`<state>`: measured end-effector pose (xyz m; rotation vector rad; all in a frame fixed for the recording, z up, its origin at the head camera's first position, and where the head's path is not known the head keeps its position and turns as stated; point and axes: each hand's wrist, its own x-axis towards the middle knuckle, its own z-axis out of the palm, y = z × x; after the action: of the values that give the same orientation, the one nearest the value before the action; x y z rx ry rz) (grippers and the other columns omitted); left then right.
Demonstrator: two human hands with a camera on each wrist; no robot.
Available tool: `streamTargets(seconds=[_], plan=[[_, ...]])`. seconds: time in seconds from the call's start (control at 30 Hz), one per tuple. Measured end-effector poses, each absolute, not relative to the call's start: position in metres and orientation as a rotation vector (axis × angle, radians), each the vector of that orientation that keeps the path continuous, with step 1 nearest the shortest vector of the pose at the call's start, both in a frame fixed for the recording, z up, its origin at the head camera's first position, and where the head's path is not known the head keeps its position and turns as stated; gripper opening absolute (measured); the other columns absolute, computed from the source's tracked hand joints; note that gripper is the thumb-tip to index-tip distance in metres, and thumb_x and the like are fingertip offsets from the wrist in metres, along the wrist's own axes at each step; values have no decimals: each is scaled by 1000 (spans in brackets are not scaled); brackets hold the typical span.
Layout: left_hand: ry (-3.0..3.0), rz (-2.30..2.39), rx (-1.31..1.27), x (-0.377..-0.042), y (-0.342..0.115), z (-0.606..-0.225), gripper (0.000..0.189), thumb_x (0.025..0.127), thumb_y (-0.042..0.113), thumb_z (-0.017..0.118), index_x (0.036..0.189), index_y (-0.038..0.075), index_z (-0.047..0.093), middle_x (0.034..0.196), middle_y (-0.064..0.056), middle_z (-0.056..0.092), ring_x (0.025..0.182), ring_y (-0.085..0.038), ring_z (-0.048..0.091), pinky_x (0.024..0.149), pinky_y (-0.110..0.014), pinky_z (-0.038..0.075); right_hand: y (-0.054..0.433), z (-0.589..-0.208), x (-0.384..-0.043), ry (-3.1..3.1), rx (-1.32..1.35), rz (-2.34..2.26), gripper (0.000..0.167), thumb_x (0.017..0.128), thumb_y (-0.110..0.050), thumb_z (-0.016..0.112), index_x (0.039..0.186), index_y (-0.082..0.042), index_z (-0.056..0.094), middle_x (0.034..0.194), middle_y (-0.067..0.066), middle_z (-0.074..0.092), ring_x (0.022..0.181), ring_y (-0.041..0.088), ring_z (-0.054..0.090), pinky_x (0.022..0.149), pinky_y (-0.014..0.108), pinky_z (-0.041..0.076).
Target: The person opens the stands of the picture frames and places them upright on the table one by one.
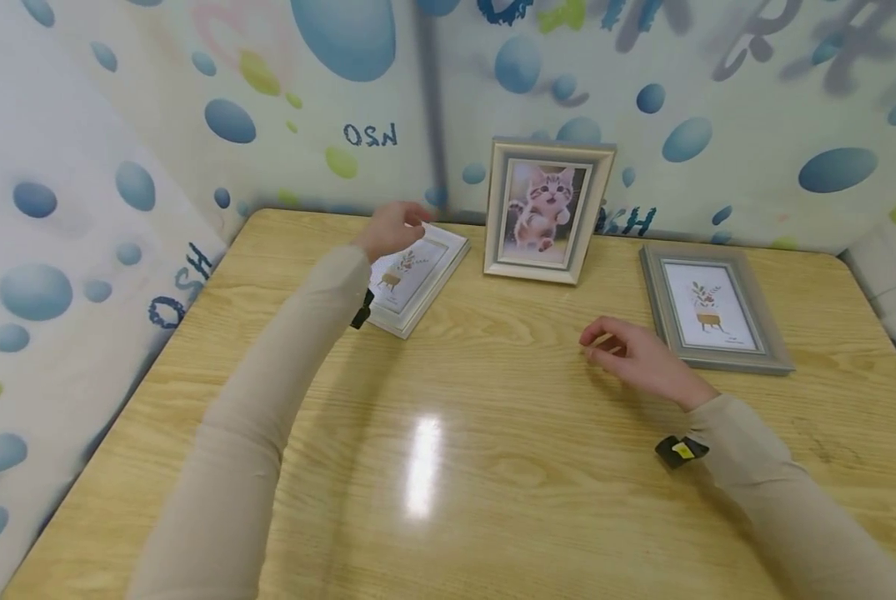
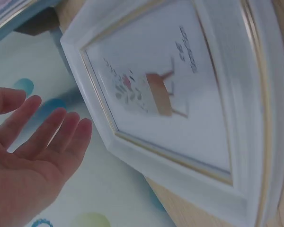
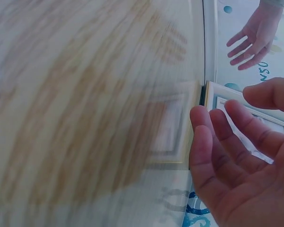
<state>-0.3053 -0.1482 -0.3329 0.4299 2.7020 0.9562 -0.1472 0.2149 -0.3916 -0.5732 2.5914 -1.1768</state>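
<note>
My left hand (image 1: 392, 230) hovers over the far end of a white picture frame (image 1: 440, 279), which lies face up with a plant-in-pot print. In the left wrist view the fingers (image 2: 61, 135) are spread and relaxed, holding nothing, with the frame's gold-lined border beside them. My right hand (image 1: 643, 362) is above the table, fingers loosely bent and nothing in them. It is nearest to a grey picture frame (image 1: 743, 275) lying face up at the right with a similar print. Between the hands, further back, stands a champagne-coloured frame (image 1: 496, 208) with a kitten picture, upright and leaning slightly back.
The wood-grain table (image 1: 493, 467) reaches back to a wall covering (image 1: 448, 100) with blue and green spots and lettering. A bright light reflection lies on the near middle of the tabletop. Black straps (image 1: 680, 451) sit at both wrists.
</note>
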Motion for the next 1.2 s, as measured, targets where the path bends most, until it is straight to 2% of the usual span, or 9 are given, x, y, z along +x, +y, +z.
streamTargets(seconds=[0.23, 0.47, 0.67, 0.8, 0.97, 1.2], plan=[[2716, 847, 385, -305, -168, -330, 34, 94, 5, 47, 124, -5, 57, 125, -26, 56, 116, -36, 51, 94, -44, 43, 217, -390, -147, 2599, -569, -1158, 15, 96, -7, 58, 108, 1, 61, 109, 15, 63, 97, 28, 62, 76, 36, 52], [2759, 695, 300, -306, -191, -333, 37, 92, 7, 46, 125, -5, 56, 128, -27, 53, 120, -38, 47, 99, -47, 39, 216, -384, -149, 2606, -564, -1165, 16, 95, -6, 58, 109, 1, 60, 112, 16, 62, 97, 30, 62, 71, 33, 53], [2737, 601, 218, -300, -211, -338, 40, 94, 8, 45, 130, -10, 47, 130, -30, 47, 120, -40, 45, 99, -49, 39, 210, -381, -155, 2627, -644, -1158, 19, 95, -3, 56, 113, 3, 60, 113, 16, 61, 103, 30, 59, 79, 42, 51], [2766, 491, 207, -294, -219, -342, 43, 94, 8, 46, 132, -11, 43, 129, -31, 49, 116, -40, 48, 98, -49, 39, 199, -376, -161, 2634, -718, -1144, 28, 94, -1, 56, 121, 4, 57, 120, 19, 59, 112, 35, 55, 86, 48, 49], [2777, 390, 207, -291, -220, -348, 42, 94, 9, 46, 131, -11, 45, 132, -30, 49, 117, -41, 48, 100, -50, 37, 181, -371, -171, 2668, -807, -1099, 32, 92, 1, 58, 123, 5, 55, 124, 20, 56, 116, 38, 51, 90, 51, 47], [2814, 332, 238, -290, -218, -354, 38, 92, 7, 45, 123, -14, 52, 124, -31, 55, 111, -41, 52, 98, -49, 39, 150, -369, -184, 2708, -878, -1045, 35, 90, -2, 59, 124, 4, 55, 127, 22, 53, 117, 39, 49, 95, 51, 43]])
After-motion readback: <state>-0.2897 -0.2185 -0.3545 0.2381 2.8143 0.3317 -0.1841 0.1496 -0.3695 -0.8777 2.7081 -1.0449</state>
